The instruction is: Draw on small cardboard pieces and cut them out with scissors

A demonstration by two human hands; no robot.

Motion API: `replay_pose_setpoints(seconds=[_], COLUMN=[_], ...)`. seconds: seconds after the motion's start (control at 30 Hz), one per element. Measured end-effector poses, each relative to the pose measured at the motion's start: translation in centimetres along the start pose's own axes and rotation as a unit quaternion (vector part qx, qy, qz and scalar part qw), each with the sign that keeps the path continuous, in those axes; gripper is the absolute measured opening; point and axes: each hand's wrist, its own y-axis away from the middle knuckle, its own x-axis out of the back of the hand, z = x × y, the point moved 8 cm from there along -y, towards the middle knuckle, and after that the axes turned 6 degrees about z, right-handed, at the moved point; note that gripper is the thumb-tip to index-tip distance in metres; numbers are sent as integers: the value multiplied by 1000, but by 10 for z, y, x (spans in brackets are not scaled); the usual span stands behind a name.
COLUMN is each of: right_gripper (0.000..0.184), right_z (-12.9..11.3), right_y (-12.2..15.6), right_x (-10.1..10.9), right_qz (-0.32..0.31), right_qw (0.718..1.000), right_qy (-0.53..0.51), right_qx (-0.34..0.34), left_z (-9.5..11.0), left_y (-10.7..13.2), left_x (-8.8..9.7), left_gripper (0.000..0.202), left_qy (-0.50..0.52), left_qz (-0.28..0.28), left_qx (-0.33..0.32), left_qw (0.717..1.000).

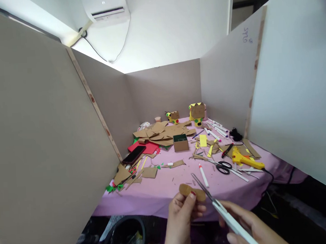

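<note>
My left hand (183, 212) is closed, its thumb pressing on a small brown cardboard piece (186, 189) with rounded ends; the fingers cover part of its middle. Close by on the right, my right hand (245, 220) is wrapped around a long white-handled tool (226, 215). Its slim, pointed metal end slants up to the left, just beside the cardboard, with a small gap between them. Whether that end is one blade or two prongs, I cannot tell. On the pink cloth just beyond lies a white marker (203, 175) with an orange tip.
Black-handled scissors (224, 167) and a yellow glue gun (245, 159) lie at right. Farther back are a small cardboard box (180, 144), stacked cardboard (163, 132), several markers (220, 129) and yellow paper figures (197, 112). A phone (134, 154) lies left; a dark bin (143, 226) stands below.
</note>
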Motion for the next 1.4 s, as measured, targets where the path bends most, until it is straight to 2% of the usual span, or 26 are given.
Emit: replay_pose_setpoints(seconds=[0.07, 0.1, 0.2, 0.27, 0.37, 0.5, 0.63, 0.73, 0.83, 0.93, 1.03, 1.2, 1.4], right_gripper=[55, 54, 58, 52, 35, 30, 24, 21, 23, 33, 32, 28, 20], right_z=[6, 12, 34, 48, 62, 65, 58, 43, 21, 1, -8, -2, 24], right_y=[-22, -36, -78, -102, -126, -142, -148, -152, -164, -183, -205, -241, -303], right_x=[19, 29, 57, 69, 73, 66, 67, 79, 86, 84, 92, 126, 164], right_qz=[44, 64, 104, 116, 115, 96, 79, 107, 133, 123, 139, 169, 171], right_qw=[990, 971, 942, 924, 903, 893, 902, 915, 943, 971, 980, 978, 980], right_qy=[131, 232, 318, 360, 408, 437, 424, 389, 302, 191, 117, 72, 71], right_qx=[13, 3, -29, -52, -67, -51, -14, 4, 38, 71, 86, 100, 73], left_z=[0, 0, -3, -6, -11, -15, -10, -2, 8, 18, 26, 43, 65], left_y=[-4, -7, -18, -28, -47, -79, -108, -124, -138, -152, -167, -208, -287], left_x=[3, 4, 7, 9, 12, 11, 0, -16, -40, -68, -94, -122, -150], left_gripper=[39, 37, 33, 31, 32, 39, 49, 53, 50, 45, 42, 40, 24], left_qy=[13, 17, 16, 9, -12, -32, -44, -58, -76, -94, -113, -160, -264], left_qz=[15, 20, 25, 26, 28, 29, 15, -8, -36, -63, -90, -129, -137], left_qx=[1, 3, 7, 8, 7, -1, -12, -25, -48, -72, -88, -114, -175], left_qw=[1000, 1000, 1000, 1000, 1000, 999, 999, 998, 995, 991, 986, 972, 938])
